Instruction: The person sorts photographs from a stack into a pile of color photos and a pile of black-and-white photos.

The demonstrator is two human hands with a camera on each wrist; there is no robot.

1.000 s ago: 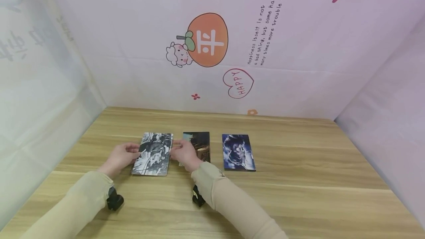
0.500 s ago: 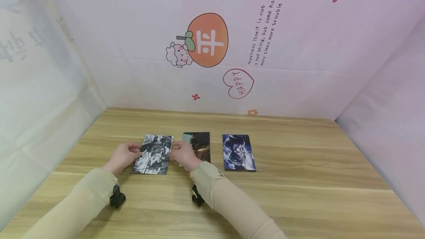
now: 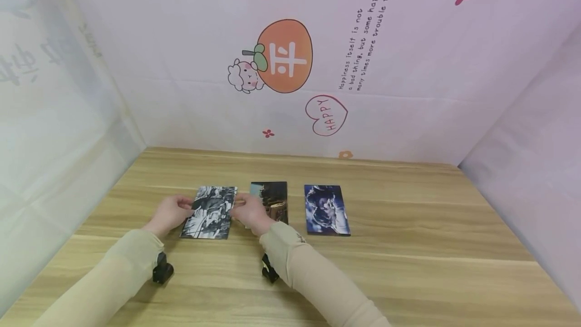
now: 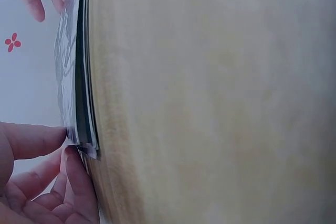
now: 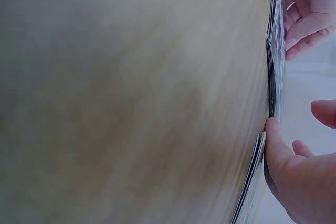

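Observation:
A stack of picture cards (image 3: 211, 213) with a black-and-white print on top lies at the left of the wooden table. My left hand (image 3: 170, 213) pinches its left edge; in the left wrist view the thumb and a finger meet at the edge of the stack (image 4: 79, 77), whose layers stand slightly apart. At the opposite edge is my right hand (image 3: 251, 213); in the right wrist view one digit touches the stack's side and another stays clear of it. A dark brown picture card (image 3: 274, 198) lies partly hidden under the right hand.
To the right lies a blue-and-white picture card (image 3: 327, 209). The wooden table (image 3: 422, 246) reaches back to a printed cloth wall (image 3: 399, 125), with pale cloth at both sides. A small black device (image 3: 162, 269) sits at the left wrist.
The far edge of the black-and-white stack has come slightly nearer, and the stack appears lower. My left forearm has shifted a little to the right; the other cards keep their places.

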